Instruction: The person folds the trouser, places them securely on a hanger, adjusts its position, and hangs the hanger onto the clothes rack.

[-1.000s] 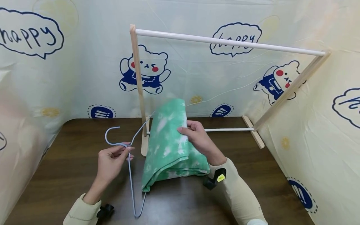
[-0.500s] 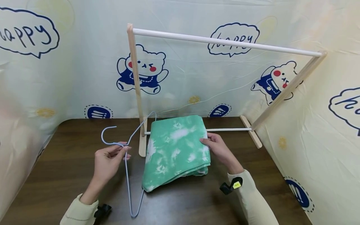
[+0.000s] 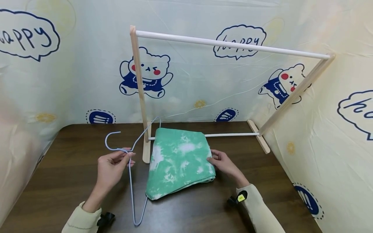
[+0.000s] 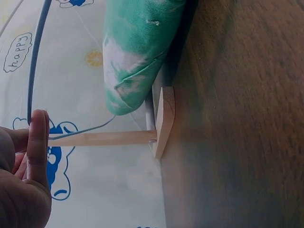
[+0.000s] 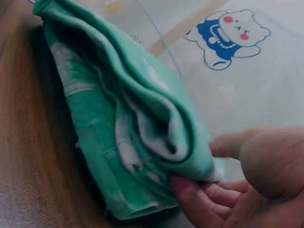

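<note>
A folded green-and-white tie-dye garment hangs over the lower bar of a light blue wire hanger. My left hand pinches the hanger at its neck, below the hook, which points up and to the left. In the left wrist view, thumb and fingers meet on the wire. At the garment's right edge, my right hand pinches the cloth. The right wrist view shows several folded layers, with thumb and fingers on either side of the outer fold. Most of the hanger's lower bar is hidden inside the cloth.
Behind the garment stands a wooden rack with a white top rail and a low white crossbar. Its left foot is close beside the hanger. A printed curtain surrounds the dark wooden table.
The right hand has swung the raised garment flap down to the right, so the cloth now lies flatter and lower. The left hand keeps its pinch on the hanger.
</note>
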{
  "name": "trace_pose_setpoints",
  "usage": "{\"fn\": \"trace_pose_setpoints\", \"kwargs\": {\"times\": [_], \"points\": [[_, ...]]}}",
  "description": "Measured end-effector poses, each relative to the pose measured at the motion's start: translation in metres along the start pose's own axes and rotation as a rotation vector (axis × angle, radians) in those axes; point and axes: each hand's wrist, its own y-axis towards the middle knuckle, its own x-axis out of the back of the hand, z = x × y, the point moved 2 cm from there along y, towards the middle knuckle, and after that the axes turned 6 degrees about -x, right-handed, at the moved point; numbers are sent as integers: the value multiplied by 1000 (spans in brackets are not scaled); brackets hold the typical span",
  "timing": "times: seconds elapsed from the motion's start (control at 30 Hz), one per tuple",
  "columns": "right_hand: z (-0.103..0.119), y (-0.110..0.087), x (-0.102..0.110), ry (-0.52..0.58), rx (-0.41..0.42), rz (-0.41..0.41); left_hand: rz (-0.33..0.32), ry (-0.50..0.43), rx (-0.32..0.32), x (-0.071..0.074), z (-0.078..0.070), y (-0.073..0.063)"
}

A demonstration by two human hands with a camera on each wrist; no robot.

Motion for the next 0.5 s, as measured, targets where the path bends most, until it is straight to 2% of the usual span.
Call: {"fn": "trace_pose_setpoints", "kwargs": {"times": [0.17, 0.27, 0.5], "points": [[9, -9, -2, -185, 67, -5, -3, 12, 4, 1, 1, 0], [13, -15, -2, -227, 99, -31, -7, 8, 5, 1, 1, -1], [9, -17, -5, -317, 61, -132, 2, -8, 1, 0, 1, -1]]}}
